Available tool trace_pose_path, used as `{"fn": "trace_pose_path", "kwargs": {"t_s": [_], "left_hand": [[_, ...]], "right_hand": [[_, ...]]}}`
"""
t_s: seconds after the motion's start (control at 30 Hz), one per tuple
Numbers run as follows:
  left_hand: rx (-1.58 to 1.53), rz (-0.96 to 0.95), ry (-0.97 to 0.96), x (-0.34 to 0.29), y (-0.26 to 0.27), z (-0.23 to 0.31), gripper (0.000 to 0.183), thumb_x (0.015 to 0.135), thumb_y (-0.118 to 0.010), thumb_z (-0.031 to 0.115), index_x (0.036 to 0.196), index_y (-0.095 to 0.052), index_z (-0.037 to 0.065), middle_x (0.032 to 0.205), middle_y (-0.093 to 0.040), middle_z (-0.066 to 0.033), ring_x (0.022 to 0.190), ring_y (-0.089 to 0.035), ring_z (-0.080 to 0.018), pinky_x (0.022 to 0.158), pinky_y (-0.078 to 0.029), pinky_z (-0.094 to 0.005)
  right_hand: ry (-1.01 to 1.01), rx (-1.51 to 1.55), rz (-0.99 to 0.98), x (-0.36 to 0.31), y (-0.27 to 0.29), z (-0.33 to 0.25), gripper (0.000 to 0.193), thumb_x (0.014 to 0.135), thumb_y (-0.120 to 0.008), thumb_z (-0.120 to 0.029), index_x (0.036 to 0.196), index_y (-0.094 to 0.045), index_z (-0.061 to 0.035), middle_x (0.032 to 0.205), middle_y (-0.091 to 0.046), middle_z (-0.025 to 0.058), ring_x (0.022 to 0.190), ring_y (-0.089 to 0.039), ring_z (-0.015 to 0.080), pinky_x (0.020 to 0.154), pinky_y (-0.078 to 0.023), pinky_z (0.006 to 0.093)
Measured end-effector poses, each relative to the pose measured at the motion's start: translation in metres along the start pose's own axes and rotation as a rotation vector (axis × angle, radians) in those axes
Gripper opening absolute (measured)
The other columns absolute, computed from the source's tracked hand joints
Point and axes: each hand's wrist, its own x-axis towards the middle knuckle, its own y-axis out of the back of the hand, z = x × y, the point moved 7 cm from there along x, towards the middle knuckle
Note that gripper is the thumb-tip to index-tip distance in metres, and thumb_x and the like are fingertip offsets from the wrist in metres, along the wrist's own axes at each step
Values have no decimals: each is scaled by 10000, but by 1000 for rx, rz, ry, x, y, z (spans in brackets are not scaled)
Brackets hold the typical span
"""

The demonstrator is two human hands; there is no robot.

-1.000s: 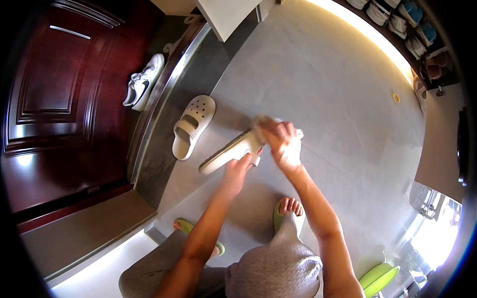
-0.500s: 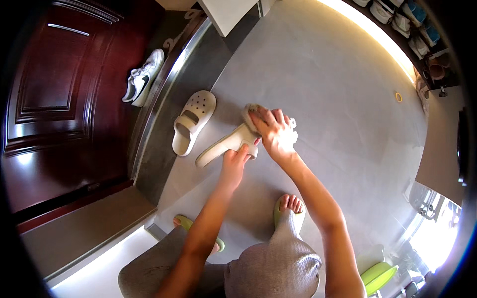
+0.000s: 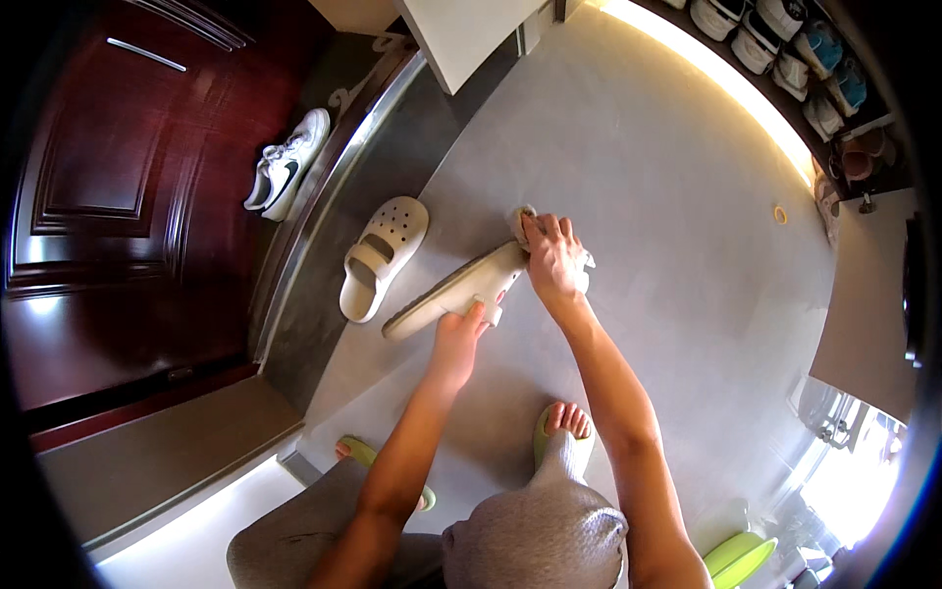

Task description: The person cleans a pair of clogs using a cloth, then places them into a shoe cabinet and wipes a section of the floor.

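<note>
My left hand [image 3: 457, 344] grips a beige clog [image 3: 442, 294] by its heel strap, with the thumb on top. The clog is held tilted, its heel end to the left and its toe toward my right hand [image 3: 555, 263]. Closed fingers of that hand press a crumpled whitish cloth or wipe [image 3: 523, 218] to the toe end. Part of the cloth sticks out past the fingers, and the hand hides much of the toe. The matching beige clog [image 3: 402, 226], with holes in its top, stands upright on the floor to the left.
White sneakers [image 3: 290, 167] stand by the dark red door [image 3: 118, 196], beyond a metal threshold. Shoes fill a rack [image 3: 824, 147] at the upper right. A yellow ring [image 3: 780, 214] lies on the grey floor [image 3: 648, 147]. A green basin [image 3: 738, 560] is at lower right.
The held clog has tilted so that more of its outer side and sole edge shows. My right hand and the cloth have shifted slightly along the toe. The whole view has moved a little.
</note>
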Motion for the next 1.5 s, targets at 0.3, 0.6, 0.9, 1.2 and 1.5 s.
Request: {"fn": "trace_pose_path", "kwargs": {"t_s": [0.3, 0.6, 0.9, 1.2, 1.5], "left_hand": [[-5, 124, 48, -1, 38, -11, 379, 1011, -506, 156, 1361, -447, 24, 1288, -562, -78, 1161, -559, -163, 978, -463, -358], [-66, 165, -11, 10, 42, -2, 322, 1012, -496, 217, 1265, -527, 21, 1160, -594, -20, 1005, -571, -105, 884, -456, -307], [132, -44, 31, 6, 39, 29, 393, 993, -553, 171, 1333, -477, -10, 1258, -599, -103, 1145, -589, -184, 967, -476, -367], [1022, 44, -77, -15, 87, 62, 528, 844, -742, 194, 1304, -548, 24, 1174, -648, -163, 1014, -619, -194, 907, -479, -300], [789, -27, -56, 1, 96, 42, 554, 765, -798, 257, 1222, -624, -2, 1080, -704, -162, 971, -673, -228, 870, -499, -351]], "right_hand": [[299, 196, 206, -31, 36, -95, 420, 714, -629, -78, 1118, -699, -170, 1072, -619, 44, 879, -606, 256, 705, -536, 387], [240, 84, 111, -20, 12, -87, 381, 754, -614, -98, 1124, -683, -161, 1075, -612, 49, 924, -595, 259, 689, -532, 404], [-85, 92, -146, 5, -17, 2, 450, 781, -556, 35, 1176, -666, -151, 1110, -625, 63, 1054, -563, 291, 884, -509, 391], [240, 336, 50, -38, 31, -66, 575, 642, -643, 53, 1180, -676, -147, 1158, -619, 72, 977, -587, 279, 813, -539, 396], [744, -57, 61, -85, -17, -132, 496, 768, -576, -271, 1253, -643, -190, 1248, -572, 46, 1033, -557, 244, 811, -453, 411]]}}
